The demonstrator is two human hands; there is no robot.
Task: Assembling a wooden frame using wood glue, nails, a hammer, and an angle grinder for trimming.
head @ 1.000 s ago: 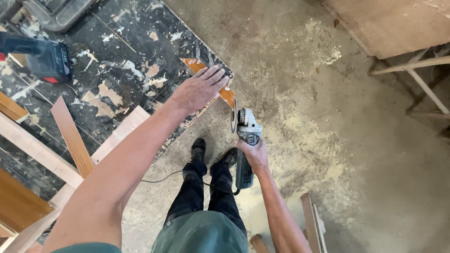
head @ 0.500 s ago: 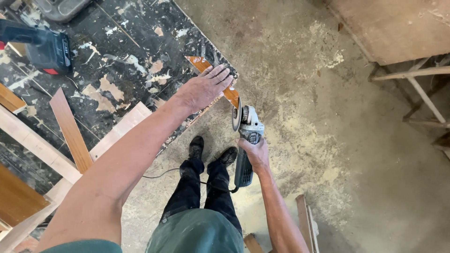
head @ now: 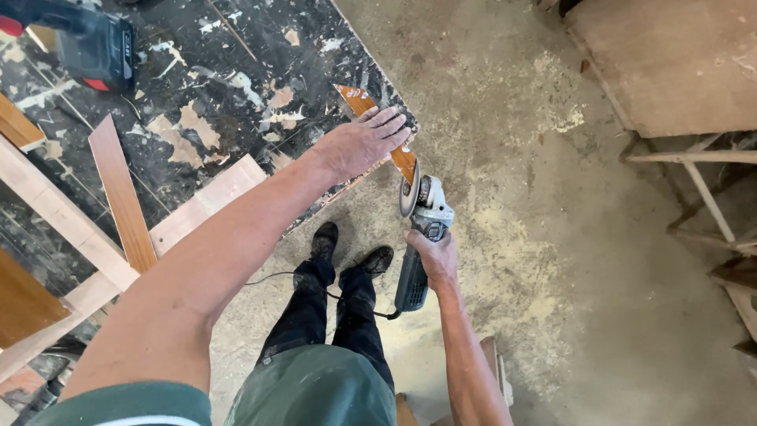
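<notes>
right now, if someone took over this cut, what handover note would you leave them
Left hand: flat on the wood strip, pinning it at the corner of the bench.
Right hand: gripping the grinder, disc at the strip's overhanging end just past the left fingers.
Done: strip placed and held, grinder at the wood; cut depth cannot be seen.
Left: the cut itself. The cord trails by the boots.
Elsewhere: drill and planks on the bench.

A woodworking shop, dust underfoot

Sawdust (head: 512, 260) coats the concrete floor beside a paint-scarred workbench (head: 236, 71) strewn with planks (head: 118, 189). A cordless tool (head: 91, 43) lies on it, an angle grinder (head: 418, 237) runs at its edge, and timber frames (head: 694, 181) stand nearby.
</notes>
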